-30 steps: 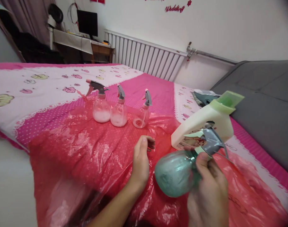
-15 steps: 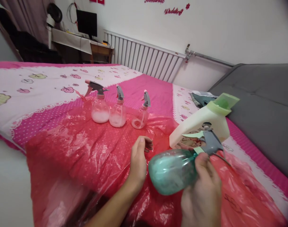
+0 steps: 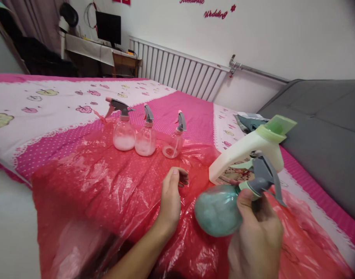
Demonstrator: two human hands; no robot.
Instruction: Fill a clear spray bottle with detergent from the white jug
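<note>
Grip first: our right hand (image 3: 254, 236) is closed round the neck of the green bottle (image 3: 218, 211), which lies tilted on its side above the sheet (image 3: 107, 182) at 5 o'clock. Our left hand (image 3: 173, 197) rests loosely curled on the sheet at 6 o'clock, holding nothing as far as we can tell.

Risk: a squeezed trigger (image 3: 263, 176) or a slack grip could wet the bed (image 3: 49, 112).

A jug (image 3: 247, 153) leans just behind at 3 o'clock, within knocking range. Three pink bottles (image 3: 145, 139) stand at 12, well apart.

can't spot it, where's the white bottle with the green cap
The white bottle sits tilted on the red plastic sheet, right side of the head view, behind the green spray bottle in the right hand.
</note>
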